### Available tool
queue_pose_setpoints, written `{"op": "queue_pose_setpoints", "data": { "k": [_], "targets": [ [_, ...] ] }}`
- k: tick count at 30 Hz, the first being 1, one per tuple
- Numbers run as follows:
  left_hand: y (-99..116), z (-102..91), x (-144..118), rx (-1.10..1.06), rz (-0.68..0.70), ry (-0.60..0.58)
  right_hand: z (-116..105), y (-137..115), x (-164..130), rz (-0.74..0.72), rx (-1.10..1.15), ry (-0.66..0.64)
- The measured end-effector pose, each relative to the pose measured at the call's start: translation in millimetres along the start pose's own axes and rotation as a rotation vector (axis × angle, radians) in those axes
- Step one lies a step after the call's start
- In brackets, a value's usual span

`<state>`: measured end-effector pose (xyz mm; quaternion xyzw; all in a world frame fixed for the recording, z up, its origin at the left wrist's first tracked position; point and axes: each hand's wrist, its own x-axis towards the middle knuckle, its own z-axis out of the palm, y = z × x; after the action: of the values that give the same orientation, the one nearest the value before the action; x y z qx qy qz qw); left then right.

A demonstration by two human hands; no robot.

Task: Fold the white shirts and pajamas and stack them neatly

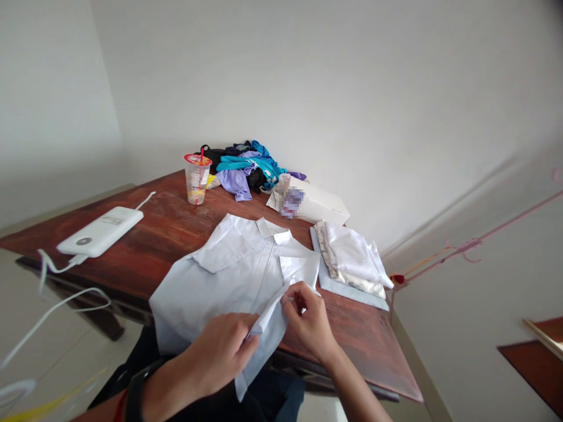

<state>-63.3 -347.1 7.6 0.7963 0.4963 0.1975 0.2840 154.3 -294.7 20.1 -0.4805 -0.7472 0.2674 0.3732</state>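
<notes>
Wooden table [176, 234] against plain white wall. Left hand [220, 351] pinched shut on pale blue shirt [229, 275] at lower front edge; right hand [310, 319] clamped on same fold, just beside left. Shirt spread flat beyond both hands, tail overhanging table edge. Folded white stack [352, 258] beyond right hand. Risk: uneven pull skews fold; overhang drags shirt off.
</notes>
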Motion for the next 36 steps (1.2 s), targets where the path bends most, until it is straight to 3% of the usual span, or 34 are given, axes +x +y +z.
{"op": "queue_pose_setpoints", "data": {
  "k": [6, 10, 13, 16, 22, 29, 36],
  "targets": [
    [11.1, -19.4, 0.3, -0.237, 0.171, -0.168, -29.6, -30.5, -4.6, -0.263, -0.161, -0.219],
    [17.5, -29.6, 5.7, -0.21, 0.22, -0.231, -42.2, -49.6, -2.1, -0.417, -0.14, -0.389],
    [19.5, -37.3, 10.1, -0.187, 0.259, -0.234, -46.5, -53.9, 2.9, -0.434, -0.068, -0.466],
    [22.8, -45.1, 11.5, -0.244, 0.241, -0.218, -51.6, -51.8, 7.6, -0.385, -0.015, -0.409],
    [26.4, -42.6, 6.2, -0.307, 0.088, -0.163, -63.6, -42.9, 17.1, -0.331, 0.004, -0.117],
    [29.9, -41.0, -3.9, -0.244, 0.007, -0.065, -61.1, -37.2, 25.2, -0.247, 0.145, 0.028],
    [31.0, -68.5, -5.9, -0.655, -0.021, -0.062, -61.1, -30.4, 34.1, -0.109, 0.355, 0.142]
  ]
}}
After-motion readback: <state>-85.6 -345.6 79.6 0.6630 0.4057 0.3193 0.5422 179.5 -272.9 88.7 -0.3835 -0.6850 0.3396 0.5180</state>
